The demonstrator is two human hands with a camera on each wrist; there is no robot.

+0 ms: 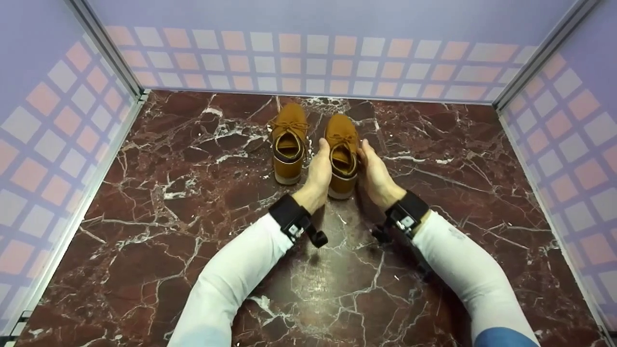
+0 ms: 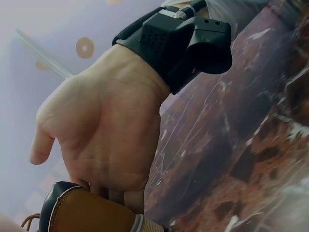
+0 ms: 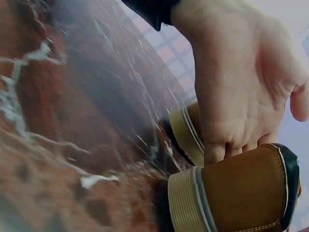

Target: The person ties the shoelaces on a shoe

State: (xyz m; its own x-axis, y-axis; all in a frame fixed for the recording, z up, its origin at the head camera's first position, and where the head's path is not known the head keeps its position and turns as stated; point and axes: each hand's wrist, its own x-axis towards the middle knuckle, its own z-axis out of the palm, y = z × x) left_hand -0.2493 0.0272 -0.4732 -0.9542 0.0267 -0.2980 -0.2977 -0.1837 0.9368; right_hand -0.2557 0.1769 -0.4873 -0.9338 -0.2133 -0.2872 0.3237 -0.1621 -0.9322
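Two tan lace-up shoes stand side by side on the floor, toes pointing away. The right shoe has my left hand along its left side and my right hand along its right side. The fingers of both hands are extended, palms facing the shoe. Between the two shoes, my left hand lies close to the left shoe as well. The left wrist view looks across at my right hand, its fingertips hidden behind the shoe heel. In the right wrist view, the shoe hides my left fingertips.
Dark red marbled floor with white veins spreads around the shoes. A lilac back wall with pink and white squares stands beyond the toes. Similar panels rise at the left and right.
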